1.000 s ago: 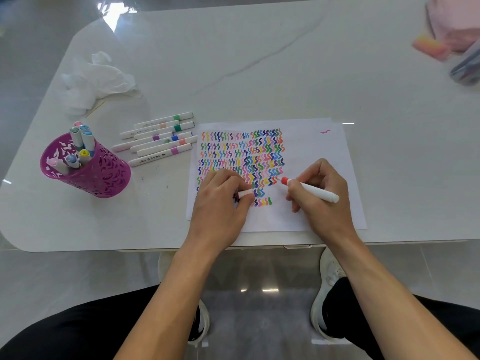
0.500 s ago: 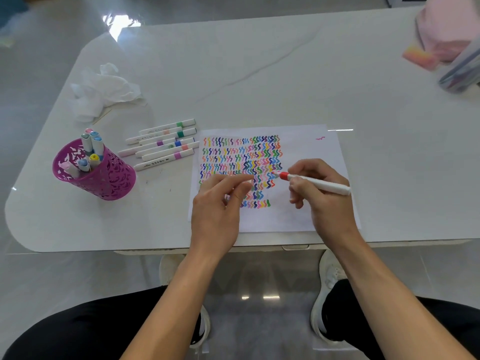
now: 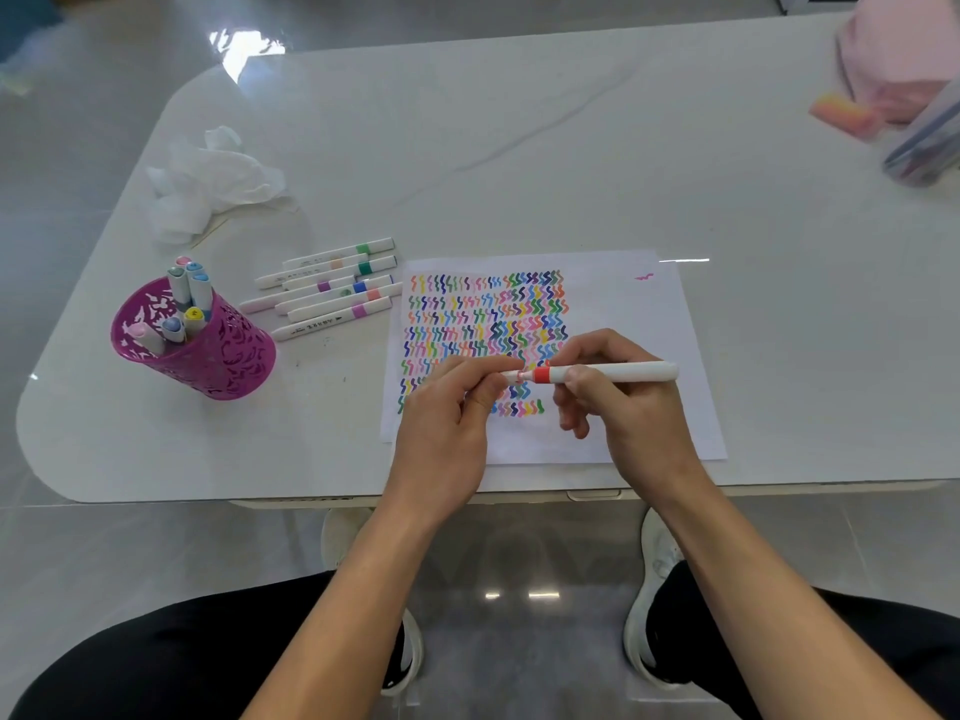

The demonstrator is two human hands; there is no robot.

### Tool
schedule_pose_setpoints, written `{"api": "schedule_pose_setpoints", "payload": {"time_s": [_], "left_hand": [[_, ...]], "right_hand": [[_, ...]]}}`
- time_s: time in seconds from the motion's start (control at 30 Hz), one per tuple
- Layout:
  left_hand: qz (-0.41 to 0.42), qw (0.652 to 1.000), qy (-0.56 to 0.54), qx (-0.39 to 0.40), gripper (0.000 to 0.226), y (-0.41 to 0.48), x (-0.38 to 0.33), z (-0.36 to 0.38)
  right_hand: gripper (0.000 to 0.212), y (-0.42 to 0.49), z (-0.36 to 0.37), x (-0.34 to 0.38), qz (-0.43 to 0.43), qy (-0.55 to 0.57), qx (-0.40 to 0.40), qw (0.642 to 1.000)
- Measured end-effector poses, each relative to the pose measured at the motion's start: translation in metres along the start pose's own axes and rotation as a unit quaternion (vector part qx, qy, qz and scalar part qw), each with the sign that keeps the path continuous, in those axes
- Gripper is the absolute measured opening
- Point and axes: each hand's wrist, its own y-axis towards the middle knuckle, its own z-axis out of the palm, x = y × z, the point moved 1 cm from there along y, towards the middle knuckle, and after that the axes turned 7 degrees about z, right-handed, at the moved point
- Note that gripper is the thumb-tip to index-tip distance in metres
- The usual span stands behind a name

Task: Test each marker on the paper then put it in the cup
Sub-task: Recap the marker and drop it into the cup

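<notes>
Both hands meet over the paper (image 3: 649, 324): my left hand (image 3: 447, 423) pinches the cap (image 3: 511, 376) at the tip of the red-banded marker (image 3: 618, 372) my right hand (image 3: 628, 413) grips. Pushed askew, the cap may miss and ink my fingers (image 3: 493, 366). The purple cup (image 3: 218, 356) stands at nine o'clock.

We find open table (image 3: 545, 148) across the upper middle of the frame and below the loose markers (image 3: 332, 293), which lie between paper (image 3: 675, 345) and cup (image 3: 218, 356) at left; crumpled tissue (image 3: 213, 184) sits above the cup.
</notes>
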Motion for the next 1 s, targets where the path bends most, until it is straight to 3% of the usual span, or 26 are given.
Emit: {"api": "schedule_pose_setpoints", "payload": {"time_s": [0.27, 0.67, 0.9, 1.0], "left_hand": [[-0.028, 0.996, -0.079, 0.033, 0.024, -0.001, 0.003, 0.0], [-0.038, 0.997, -0.071, -0.013, 0.02, -0.001, 0.005, 0.0], [-0.023, 0.998, -0.066, 0.003, 0.017, 0.001, 0.003, -0.007], [-0.015, 0.994, -0.105, -0.014, 0.014, 0.004, -0.001, -0.013]], "right_hand": [[0.009, 0.004, 0.001, -0.004, 0.003, 0.014, 0.005, 1.0], [0.009, 0.002, 0.003, -0.001, 0.008, 0.05, 0.02, 0.999], [0.006, 0.003, 0.004, -0.006, 0.031, 0.077, 0.035, 0.996], [0.016, 0.004, 0.006, -0.008, 0.047, 0.088, 0.038, 0.994]]}}
